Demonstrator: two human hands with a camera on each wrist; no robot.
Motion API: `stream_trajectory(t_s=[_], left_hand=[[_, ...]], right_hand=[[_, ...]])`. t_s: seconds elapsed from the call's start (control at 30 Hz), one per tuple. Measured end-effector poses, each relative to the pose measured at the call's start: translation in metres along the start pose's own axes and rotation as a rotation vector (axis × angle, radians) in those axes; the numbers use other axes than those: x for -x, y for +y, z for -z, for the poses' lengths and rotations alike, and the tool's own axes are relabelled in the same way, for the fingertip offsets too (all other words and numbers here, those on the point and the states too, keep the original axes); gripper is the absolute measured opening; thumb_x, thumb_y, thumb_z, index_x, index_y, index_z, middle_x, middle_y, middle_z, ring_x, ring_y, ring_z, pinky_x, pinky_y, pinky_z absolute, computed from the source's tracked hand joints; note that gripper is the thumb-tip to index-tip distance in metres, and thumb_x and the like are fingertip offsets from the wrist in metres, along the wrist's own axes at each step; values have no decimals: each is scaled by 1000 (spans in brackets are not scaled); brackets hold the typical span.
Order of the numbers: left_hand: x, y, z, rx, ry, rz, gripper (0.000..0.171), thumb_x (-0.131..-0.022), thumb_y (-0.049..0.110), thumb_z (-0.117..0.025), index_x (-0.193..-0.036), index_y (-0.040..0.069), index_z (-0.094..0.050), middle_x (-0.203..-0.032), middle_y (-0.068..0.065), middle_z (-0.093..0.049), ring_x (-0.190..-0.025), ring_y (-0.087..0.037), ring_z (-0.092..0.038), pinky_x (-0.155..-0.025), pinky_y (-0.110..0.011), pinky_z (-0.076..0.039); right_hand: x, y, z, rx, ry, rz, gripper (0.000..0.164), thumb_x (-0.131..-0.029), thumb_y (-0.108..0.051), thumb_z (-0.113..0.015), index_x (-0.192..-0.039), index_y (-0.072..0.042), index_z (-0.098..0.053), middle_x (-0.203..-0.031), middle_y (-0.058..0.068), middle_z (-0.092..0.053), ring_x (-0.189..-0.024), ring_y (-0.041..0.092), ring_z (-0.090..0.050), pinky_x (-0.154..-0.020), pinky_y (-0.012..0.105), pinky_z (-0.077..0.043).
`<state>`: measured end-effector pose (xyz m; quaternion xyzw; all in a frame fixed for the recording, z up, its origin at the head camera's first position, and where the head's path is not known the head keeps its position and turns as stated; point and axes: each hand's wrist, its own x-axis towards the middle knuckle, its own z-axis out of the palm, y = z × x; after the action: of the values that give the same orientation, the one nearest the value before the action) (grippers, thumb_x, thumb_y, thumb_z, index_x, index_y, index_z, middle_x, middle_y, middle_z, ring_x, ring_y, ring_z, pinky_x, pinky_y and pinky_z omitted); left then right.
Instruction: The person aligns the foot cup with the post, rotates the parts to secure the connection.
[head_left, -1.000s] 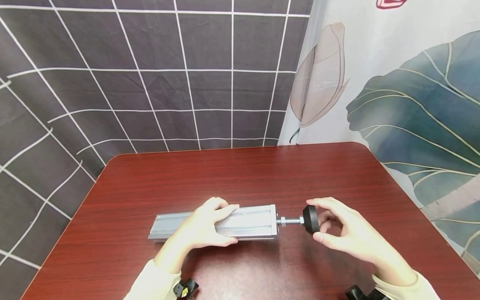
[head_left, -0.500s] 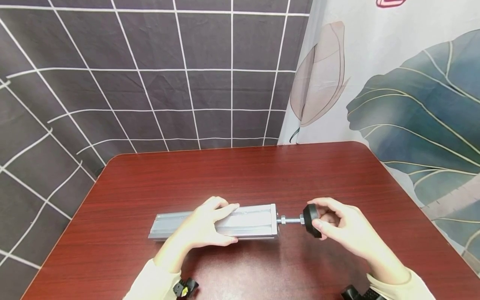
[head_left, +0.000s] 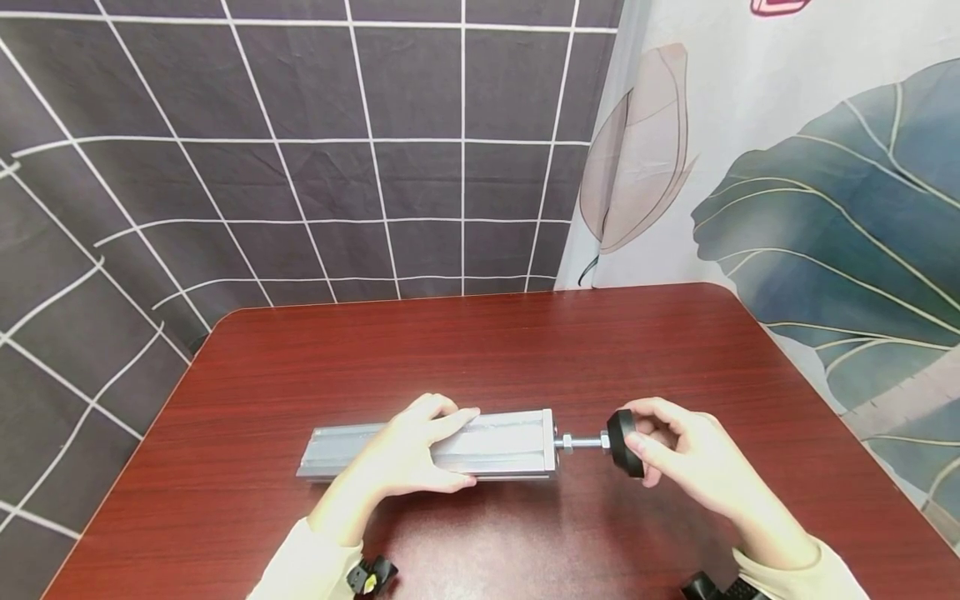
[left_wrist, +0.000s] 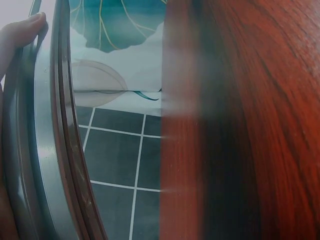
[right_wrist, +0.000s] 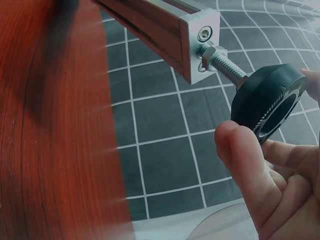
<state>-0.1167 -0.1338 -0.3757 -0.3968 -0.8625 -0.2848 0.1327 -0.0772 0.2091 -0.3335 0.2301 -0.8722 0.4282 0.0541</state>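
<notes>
A silver aluminium profile (head_left: 502, 442) lies lengthwise over the table, and my left hand (head_left: 408, 454) grips it across the middle. In the left wrist view its grooved side (left_wrist: 47, 125) runs past a fingertip (left_wrist: 31, 27). From the profile's right end plate (right_wrist: 200, 47) a threaded rod (head_left: 585, 442) sticks out, with a hex nut (right_wrist: 215, 56) close to the plate. A black levelling foot (head_left: 622, 443) sits on the rod's outer end. My right hand (head_left: 705, 458) pinches the foot by its rim, thumb on the near side; some fingers are partly hidden behind it.
The reddish-brown wooden table (head_left: 465, 350) has rounded far corners. Behind it hangs a dark grid-patterned cloth (head_left: 412, 183), with a white leaf-print curtain (head_left: 750, 208) at the right. Black wrist devices (head_left: 371, 577) sit at both cuffs.
My right thumb has moved up from the foot's lower edge onto its side, and the hand has drawn in a little to the left. The profile and left hand stay put.
</notes>
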Motion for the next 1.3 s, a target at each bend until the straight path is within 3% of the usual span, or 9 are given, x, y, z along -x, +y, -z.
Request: stream_trajectory(t_s=[0.3,0.37,0.47,0.6,0.73,0.87,1.0,1.17,1.3], left_hand=[[0,-1,0,7,-7,14,71,-59,39,-85,-121,12,-64,-100,4,-52,-91,-11,-50,-75,-23,-43],[0,-1,0,7,4,7,70,-59,39,-85,-120,12,-64,-99,4,-51,-91,-11,-49,-75,-22,-43],[-1,-1,0,14,21,-4,70,-58,38,-86,-120,12,-65,-99,3,-52,-90,-11,-50,-75,-23,-43],[-1,-2,-1,17,26,4,71,-58,39,-86,-120,13,-65,-99,4,-52,-91,-11,-50,-75,-23,-43],[0,-4,-1,10,14,34,71,-59,40,-85,-121,14,-64,-99,5,-52,-92,-10,-49,-76,-23,-43],[2,-6,0,10,5,53,70,-59,40,-85,-122,15,-64,-99,5,-52,-92,-10,-49,-76,-24,-43],[2,-6,2,11,-2,55,70,-60,41,-85,-121,15,-64,-99,6,-52,-92,-9,-49,-76,-24,-43],[3,-5,2,22,-11,62,70,-60,40,-85,-121,14,-64,-99,6,-52,-92,-9,-49,-77,-24,-43],[4,-4,1,27,-22,79,71,-59,40,-84,-122,14,-64,-100,6,-51,-92,-9,-50,-77,-24,-44]], right_hand=[[0,0,2,-10,-8,1,28,-85,0,-62,-113,-4,-58,-68,-12,-61,-48,5,-56,-58,19,-44],[0,1,5,-33,-2,41,37,-83,4,-62,-119,-3,-55,-77,-10,-63,-56,7,-59,-59,19,-46],[1,6,11,-83,-23,121,63,-75,6,-69,-133,-5,-46,-105,-5,-62,-78,8,-62,-69,19,-48],[4,12,16,-78,-76,298,88,-62,-2,-83,-138,-2,-38,-135,7,-45,-104,10,-53,-86,18,-41],[5,17,11,-19,-75,431,78,-62,-9,-85,-130,-3,-49,-139,19,-37,-119,16,-43,-92,18,-35],[5,19,5,0,-69,444,61,-70,-11,-82,-125,-8,-56,-140,17,-35,-125,16,-38,-90,15,-39],[2,18,3,-3,-62,480,46,-84,-24,-70,-125,-8,-56,-139,17,-35,-125,16,-38,-83,14,-43],[1,14,4,54,-71,433,42,-90,-36,-58,-124,-13,-58,-135,10,-40,-123,9,-39,-82,13,-43],[0,14,5,57,-86,395,41,-87,-31,-65,-122,-12,-59,-133,11,-42,-116,8,-46,-85,15,-42]])
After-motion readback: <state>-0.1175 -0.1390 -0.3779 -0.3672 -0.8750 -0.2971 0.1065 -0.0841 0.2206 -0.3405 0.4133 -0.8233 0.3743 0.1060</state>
